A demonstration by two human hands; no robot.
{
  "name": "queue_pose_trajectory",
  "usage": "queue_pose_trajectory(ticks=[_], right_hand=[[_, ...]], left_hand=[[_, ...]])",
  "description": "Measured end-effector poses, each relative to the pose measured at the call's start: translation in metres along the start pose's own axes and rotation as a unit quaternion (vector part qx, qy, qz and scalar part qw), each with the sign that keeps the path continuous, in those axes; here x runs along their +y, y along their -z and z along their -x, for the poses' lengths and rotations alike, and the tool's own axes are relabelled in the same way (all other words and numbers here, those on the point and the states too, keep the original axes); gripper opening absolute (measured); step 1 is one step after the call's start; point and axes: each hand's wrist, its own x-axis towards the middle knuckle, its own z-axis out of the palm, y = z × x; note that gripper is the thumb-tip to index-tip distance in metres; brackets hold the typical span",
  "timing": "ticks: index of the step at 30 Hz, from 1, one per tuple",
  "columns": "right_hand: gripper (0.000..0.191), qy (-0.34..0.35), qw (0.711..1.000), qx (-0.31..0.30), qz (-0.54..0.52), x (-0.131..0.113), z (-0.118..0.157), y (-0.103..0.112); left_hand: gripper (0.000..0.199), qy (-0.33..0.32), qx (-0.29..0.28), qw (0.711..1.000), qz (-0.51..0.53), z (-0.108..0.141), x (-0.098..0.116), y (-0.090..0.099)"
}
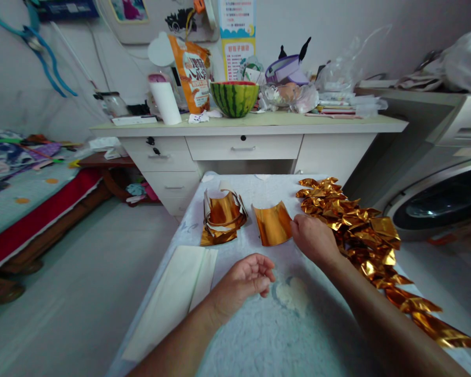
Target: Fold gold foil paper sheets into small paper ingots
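One foil stack (224, 209) and one gold foil sheet (273, 224) are shown. The sheet's right edge adjoins the right hand (314, 238), closure indiscernible; the left hand (245, 278) is held half-curled.

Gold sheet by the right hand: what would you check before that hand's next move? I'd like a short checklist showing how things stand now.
1. Right hand at the gold sheet: ok, it is at the sheet's right edge.
2. Right hand's grip closed on the sheet: cannot tell, its fingertips are hidden.
3. Sheet lying flat: not ok, it is curved.
4. Sheet apart from the gold pile: ok, a narrow gap shows.
5. Left hand free: ok, loosely curled, nothing seen in it.
6. Right forearm clear of the folded gold pieces: cannot tell, it overlaps them in view.
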Motion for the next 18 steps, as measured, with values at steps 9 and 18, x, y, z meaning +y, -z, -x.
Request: queue_pose_trajectory(ticks=[9, 18], right_hand=[[0.029, -0.004, 0.997, 0.014, -0.081, 0.019, 0.018, 0.019], [0.014, 0.021, 0.969, 0.118, -0.215, 0.043, 0.05, 0.019]], left_hand=[[0.032, -0.003, 0.001, 1.0, -0.004, -0.001, -0.001, 0.001], [0.024, -0.07, 0.129, 0.988, -0.055, -0.003, 0.002, 0.002]])
